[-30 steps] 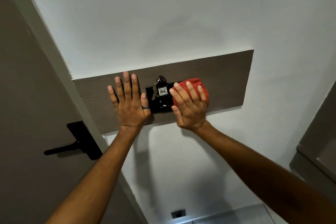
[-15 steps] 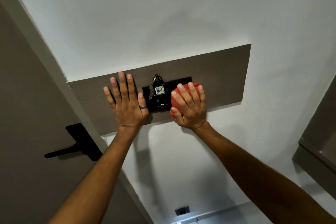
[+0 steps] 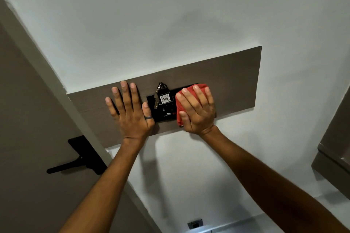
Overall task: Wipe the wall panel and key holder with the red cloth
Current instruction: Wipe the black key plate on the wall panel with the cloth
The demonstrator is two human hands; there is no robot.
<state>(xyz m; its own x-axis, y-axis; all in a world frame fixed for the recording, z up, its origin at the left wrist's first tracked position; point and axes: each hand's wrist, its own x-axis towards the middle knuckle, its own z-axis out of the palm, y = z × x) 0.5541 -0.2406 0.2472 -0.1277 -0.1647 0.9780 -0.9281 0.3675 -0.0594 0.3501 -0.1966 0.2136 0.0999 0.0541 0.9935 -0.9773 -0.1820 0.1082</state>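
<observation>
A long brown wood-grain wall panel [image 3: 234,81] crosses the white wall at a slant. At its middle sits a black key holder [image 3: 164,112] with a bunch of keys and a white tag reading 406 [image 3: 164,98]. My right hand [image 3: 197,111] presses a folded red cloth [image 3: 179,108] flat over the holder's right half, hiding that part. My left hand [image 3: 130,111] lies flat on the panel just left of the holder, fingers spread, a ring on the thumb, holding nothing.
A brown door [image 3: 22,138] with a black lever handle [image 3: 75,163] and pale frame stands at the left. A small wall socket [image 3: 195,224] sits low on the wall. A brown cabinet edge [image 3: 333,159] juts in at the right.
My right hand slid the red cloth down across the holder's right side, then back up slightly. My left hand stayed flat on the panel. The camera shifted a little.
</observation>
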